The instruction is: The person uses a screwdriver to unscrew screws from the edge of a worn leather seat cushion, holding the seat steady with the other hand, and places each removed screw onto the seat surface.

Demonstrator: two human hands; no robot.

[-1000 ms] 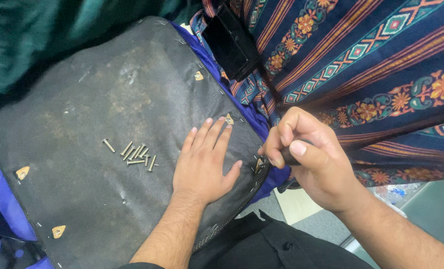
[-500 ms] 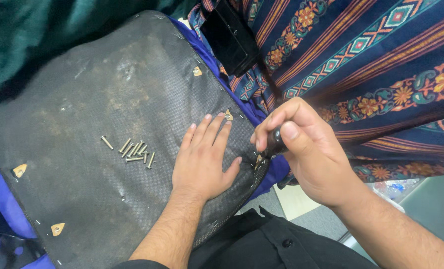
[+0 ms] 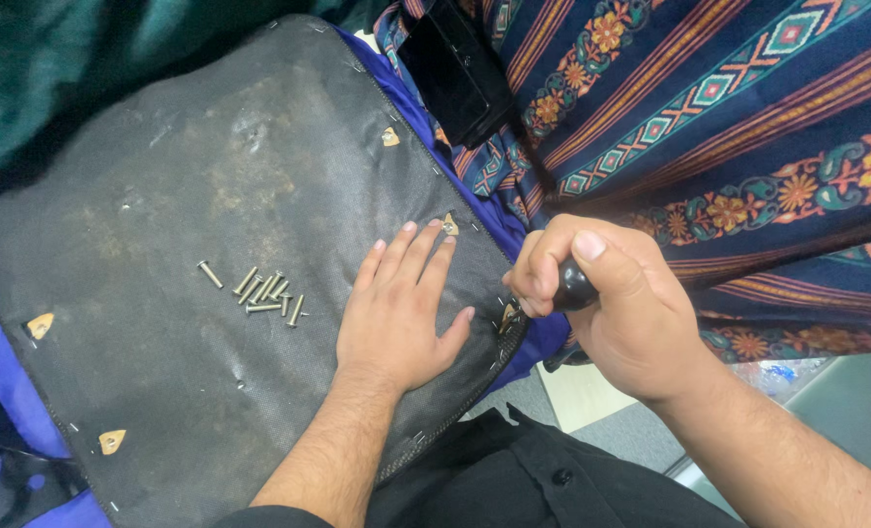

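Note:
My left hand [image 3: 402,311] lies flat, fingers spread, on the dark grey fabric underside of a seat panel [image 3: 191,196], near its right edge. My right hand [image 3: 616,308] is closed around a black tool handle [image 3: 574,286], its tip hidden behind the fingers and aimed at a brass-coloured bracket [image 3: 507,317] on the panel's edge. Several loose screws [image 3: 264,289] lie in a cluster on the panel, left of my left hand.
More brass brackets sit at the panel's corners [image 3: 40,324] [image 3: 112,441] [image 3: 391,137] [image 3: 450,225]. Blue upholstery [image 3: 0,386] shows under the panel. A striped, flower-patterned cloth [image 3: 748,127] covers the right side, with a black object [image 3: 460,68] on it. My black shirt [image 3: 523,479] is below.
My right hand has shifted its grip, the thumb now on top of the black handle, still beside the bracket at the panel's edge. The left hand stays flat on the panel.

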